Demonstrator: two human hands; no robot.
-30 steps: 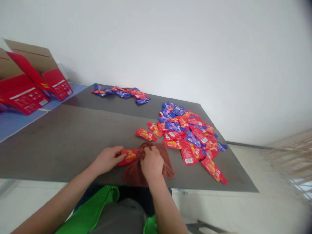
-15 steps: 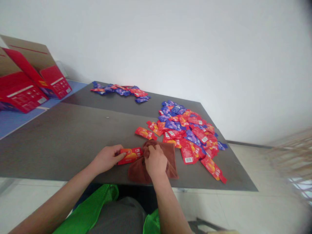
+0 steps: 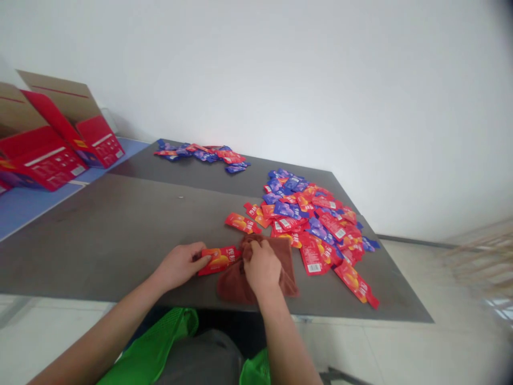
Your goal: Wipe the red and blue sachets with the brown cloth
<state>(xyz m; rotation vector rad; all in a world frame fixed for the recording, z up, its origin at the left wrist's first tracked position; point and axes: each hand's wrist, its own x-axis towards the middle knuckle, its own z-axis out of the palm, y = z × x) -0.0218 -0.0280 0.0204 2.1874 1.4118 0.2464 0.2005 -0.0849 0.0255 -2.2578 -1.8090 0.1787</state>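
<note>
My left hand (image 3: 185,264) pinches the left end of a red-and-orange spouted pouch (image 3: 219,259), which lies near the front edge of the table. In my right hand (image 3: 262,266) is a bunched part of a brown cloth (image 3: 285,256), pressed against the pouch's right end. That end of the pouch is partly hidden by the cloth. The rest of the cloth spreads flat under and beside my right hand. Just beyond it lies another red pouch (image 3: 242,223), next to a large heap of red and purple pouches (image 3: 308,214).
A smaller row of pouches (image 3: 204,153) lies at the table's far side. Open red cardboard boxes (image 3: 52,158) stand on a blue surface (image 3: 134,145) at the left. A white wall (image 3: 280,80) rises behind the dark table (image 3: 132,224).
The whole view has shifted slightly, so everything sits a little lower and further right. Both hands keep their hold on the pouch and the cloth, with little other movement.
</note>
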